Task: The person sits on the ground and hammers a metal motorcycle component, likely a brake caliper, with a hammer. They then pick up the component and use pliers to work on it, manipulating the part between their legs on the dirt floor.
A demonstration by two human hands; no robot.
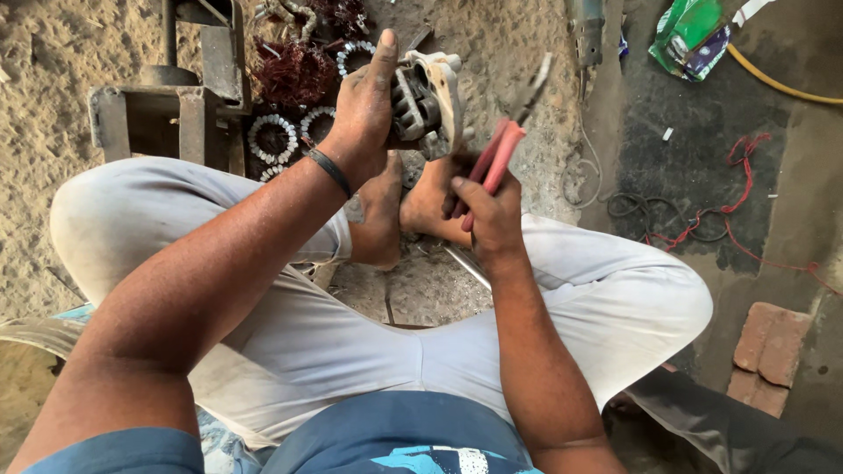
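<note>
Two bare hands at work, head view only, person sitting cross-legged on a sandy floor (492, 53). Left hand (364, 110) is closed around a metal motor housing (430, 101), thumb pointing up, fingers wrapped behind it and mostly hidden; the housing is held up above the bare feet (404, 206), tilted so its open face with inner windings turns toward the right. Right hand (487, 211) is clenched on the red handles of pliers (502, 154), whose dark tips reach up beside the housing's right edge; whether the tips touch it, cannot tell. Housing looks like cast metal: judged heavy, stiff, rough-edged, not fragile, probably greasy, best gripped around the outer rim as the left hand does now. Pliers are judged light and stiff, with coated handles that give a sure hold. A black band (329, 171) sits on the left wrist. Behind the left hand: white ring-shaped parts (272, 136) and a bundle of reddish copper wire (294, 70) lying loose on the floor beside a steel frame (167, 114). No real container in view; a green plastic bag (694, 35) lies top right, contents not visible. Red cable (742, 189) and a black cable coil (641, 211) trail over the dark ground to the right, a yellow hose (781, 83) above them, bricks (768, 355) at lower right.
</note>
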